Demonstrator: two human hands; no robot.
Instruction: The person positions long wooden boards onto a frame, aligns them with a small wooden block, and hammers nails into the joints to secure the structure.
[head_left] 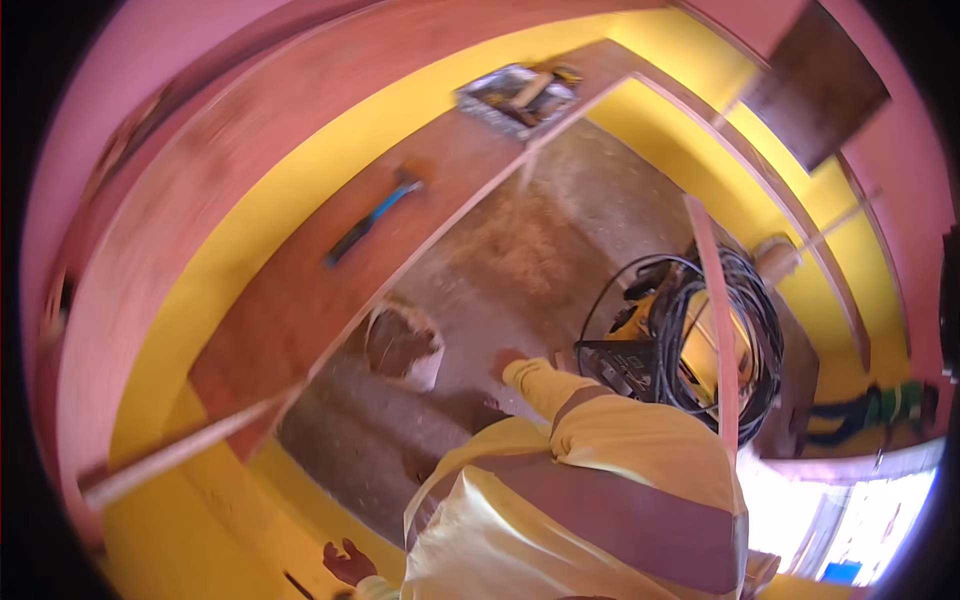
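Observation:
My left hand [346, 561] shows at the lower edge with its fingers spread, holding nothing, next to the yellow wall. My right arm in a yellow sleeve reaches forward and down. My right hand [507, 362] hangs over the dusty concrete floor [520, 250], near a round white bucket [404, 346]. The hand is small and blurred, and its grip is unclear. My yellow shirt with a dark red band fills the lower middle.
A long wooden shelf [300, 300] runs along the yellow wall and carries a blue-handled hammer [374, 217] and a tray of small items [518, 96]. A coil of black cable [745, 330] and a yellow power tool [640, 322] lie at right. A thin wooden strip [716, 310] stands upright there.

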